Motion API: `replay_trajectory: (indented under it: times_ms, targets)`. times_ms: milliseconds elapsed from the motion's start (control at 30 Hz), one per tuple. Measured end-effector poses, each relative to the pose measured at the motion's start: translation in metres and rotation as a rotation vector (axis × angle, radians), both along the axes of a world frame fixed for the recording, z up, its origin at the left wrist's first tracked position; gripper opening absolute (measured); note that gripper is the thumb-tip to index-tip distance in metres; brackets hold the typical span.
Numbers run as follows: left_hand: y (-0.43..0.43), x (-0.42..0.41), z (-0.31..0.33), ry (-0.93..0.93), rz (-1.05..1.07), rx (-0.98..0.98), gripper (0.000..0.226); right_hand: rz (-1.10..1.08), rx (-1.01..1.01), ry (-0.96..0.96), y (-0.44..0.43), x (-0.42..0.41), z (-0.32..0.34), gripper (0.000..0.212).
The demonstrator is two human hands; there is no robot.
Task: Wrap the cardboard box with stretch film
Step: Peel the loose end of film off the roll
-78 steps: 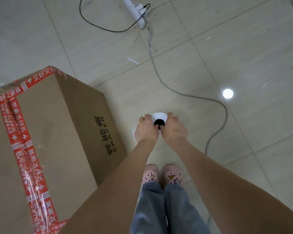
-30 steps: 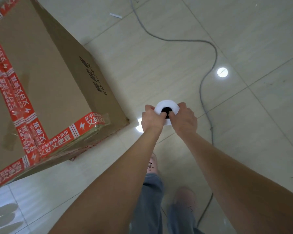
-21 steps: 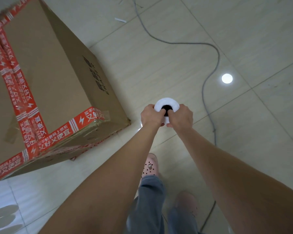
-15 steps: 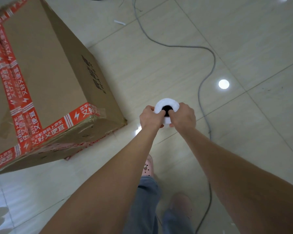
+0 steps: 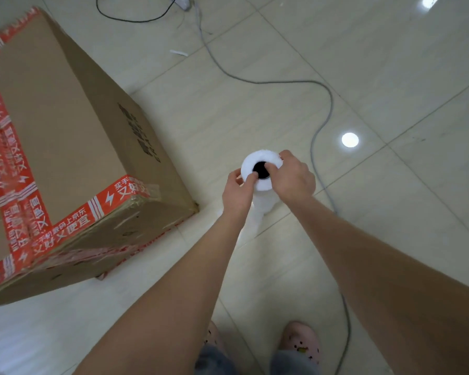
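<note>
Stretch film roll (image 5: 261,161), upright right of the cardboard box (image 5: 65,147), is clasped at its top rim by our left hand (image 5: 237,192) and right hand (image 5: 293,180), thumbs in the stiff core; light, clingy, we judge.

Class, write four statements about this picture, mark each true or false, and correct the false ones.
1. The left hand and the right hand both hold the roll of film. True.
2. The roll of film lies on top of the box. False: it is held upright beside the box, apart from it.
3. The box is sealed with blue tape. False: the tape is red.
4. A grey cable lies on the floor. True.
</note>
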State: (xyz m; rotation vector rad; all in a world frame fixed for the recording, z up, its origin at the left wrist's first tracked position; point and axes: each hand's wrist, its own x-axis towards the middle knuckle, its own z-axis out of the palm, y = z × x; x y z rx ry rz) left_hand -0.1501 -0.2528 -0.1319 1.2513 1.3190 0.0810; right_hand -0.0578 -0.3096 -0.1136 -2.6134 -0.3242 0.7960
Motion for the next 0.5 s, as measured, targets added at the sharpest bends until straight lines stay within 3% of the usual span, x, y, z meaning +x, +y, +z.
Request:
replay_trajectory:
  times_ms: [133,267,500]
  targets:
    - [0.005,-0.006,-0.011,-0.111,-0.096,-0.059,0.041,0.032,-0.017,-0.023,-0.002,0.005,0.0,0.036]
    - [0.006,-0.001,-0.011,-0.111,-0.176,0.022,0.038,-0.056,0.063,0.008,-0.016,0.0,-0.007,0.037]
    - [0.024,0.0,-0.027,-0.254,-0.129,0.161,0.02,-0.133,0.269,0.021,-0.009,-0.005,-0.02,0.033]
